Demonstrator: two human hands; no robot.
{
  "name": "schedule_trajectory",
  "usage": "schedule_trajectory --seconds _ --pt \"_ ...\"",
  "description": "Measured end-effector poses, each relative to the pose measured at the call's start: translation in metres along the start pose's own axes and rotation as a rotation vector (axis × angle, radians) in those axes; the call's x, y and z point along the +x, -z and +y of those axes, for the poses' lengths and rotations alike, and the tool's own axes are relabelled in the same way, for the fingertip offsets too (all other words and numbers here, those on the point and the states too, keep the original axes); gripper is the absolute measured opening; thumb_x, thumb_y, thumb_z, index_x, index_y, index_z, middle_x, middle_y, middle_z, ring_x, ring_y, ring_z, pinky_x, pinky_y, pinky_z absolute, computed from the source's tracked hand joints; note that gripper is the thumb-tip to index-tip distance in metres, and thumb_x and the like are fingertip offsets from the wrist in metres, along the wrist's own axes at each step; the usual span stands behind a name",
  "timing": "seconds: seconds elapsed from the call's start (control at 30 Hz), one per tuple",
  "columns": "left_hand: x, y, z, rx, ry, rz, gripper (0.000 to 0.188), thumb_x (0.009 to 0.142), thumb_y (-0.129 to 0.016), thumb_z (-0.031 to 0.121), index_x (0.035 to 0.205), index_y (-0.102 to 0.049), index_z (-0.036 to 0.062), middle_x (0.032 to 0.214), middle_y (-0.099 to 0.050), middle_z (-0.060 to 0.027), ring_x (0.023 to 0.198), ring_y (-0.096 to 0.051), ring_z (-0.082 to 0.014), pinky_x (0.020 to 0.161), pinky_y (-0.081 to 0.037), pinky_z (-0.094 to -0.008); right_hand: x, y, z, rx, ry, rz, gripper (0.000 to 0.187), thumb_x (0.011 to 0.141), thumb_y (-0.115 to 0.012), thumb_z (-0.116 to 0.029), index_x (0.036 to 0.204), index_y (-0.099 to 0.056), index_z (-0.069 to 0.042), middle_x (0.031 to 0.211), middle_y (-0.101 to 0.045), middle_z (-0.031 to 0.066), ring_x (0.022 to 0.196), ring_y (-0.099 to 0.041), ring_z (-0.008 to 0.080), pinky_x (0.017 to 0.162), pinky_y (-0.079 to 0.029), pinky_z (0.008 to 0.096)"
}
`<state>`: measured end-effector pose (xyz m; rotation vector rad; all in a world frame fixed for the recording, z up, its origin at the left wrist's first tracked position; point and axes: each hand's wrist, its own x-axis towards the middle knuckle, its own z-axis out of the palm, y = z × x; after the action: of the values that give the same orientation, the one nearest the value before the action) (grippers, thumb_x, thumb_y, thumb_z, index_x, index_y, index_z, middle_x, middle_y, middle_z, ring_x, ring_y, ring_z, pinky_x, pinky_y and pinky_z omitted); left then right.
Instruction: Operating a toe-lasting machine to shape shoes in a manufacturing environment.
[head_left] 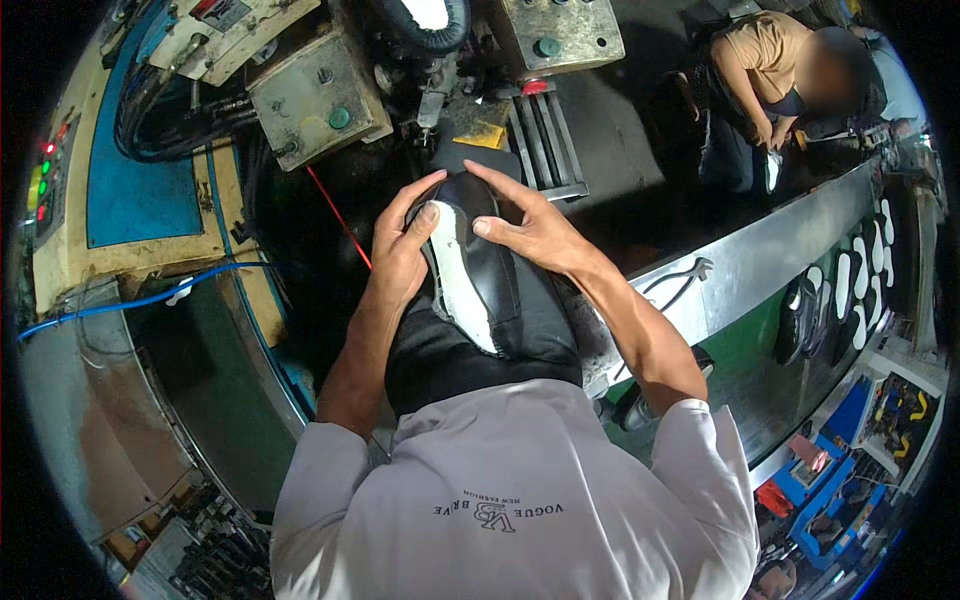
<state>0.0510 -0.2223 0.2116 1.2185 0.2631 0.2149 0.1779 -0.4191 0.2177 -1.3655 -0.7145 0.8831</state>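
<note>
A black shoe upper (487,265) with a white insole board (458,275) on its bottom lies sole-up over my lap, toe pointing away from me. My left hand (403,240) grips the toe end from the left, thumb pressed on the edge of the white board. From the right, my right hand (530,228) holds the same end, its thumb against the black side and its fingers reaching round the toe. The fingertips of both hands nearly meet at the tip. Beyond them, another black shoe with a white bottom (430,14) sits on the machine.
Machine boxes with green buttons (339,118) stand ahead. A metal ledge (745,255) at the right bears a hand tool with curved handles (683,280). Behind it, a green belt (745,385) carries several shoes (800,315). A co-worker (770,75) handles a shoe at the far right.
</note>
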Motion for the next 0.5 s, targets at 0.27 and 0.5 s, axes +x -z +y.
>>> schedule_trajectory --seconds 0.27,0.5 --pt "-0.004 -0.011 0.000 0.051 -0.002 0.070 0.040 0.110 -0.066 0.011 0.149 -0.065 0.0009 0.141 -0.068 -0.0121 0.125 -0.064 -0.0175 0.110 -0.050 -0.0336 -0.009 -0.006 -0.002 0.037 -0.064 0.070 0.082 0.102 -0.080 -0.034 0.169 -0.041 -0.005 0.164 -0.051 0.0210 0.150 -0.049 0.0282 0.124 -0.040 0.0412" --pt "0.005 -0.025 0.000 0.217 0.148 0.216 0.037 0.107 -0.067 0.009 0.143 -0.069 0.0010 0.138 -0.071 -0.0120 0.123 -0.066 -0.0197 0.106 -0.052 -0.0334 0.001 -0.018 0.013 -0.168 -0.063 0.168 0.082 0.102 -0.081 -0.036 0.166 -0.043 -0.003 0.155 -0.058 0.0215 0.139 -0.057 0.0270 0.117 -0.046 0.0390"
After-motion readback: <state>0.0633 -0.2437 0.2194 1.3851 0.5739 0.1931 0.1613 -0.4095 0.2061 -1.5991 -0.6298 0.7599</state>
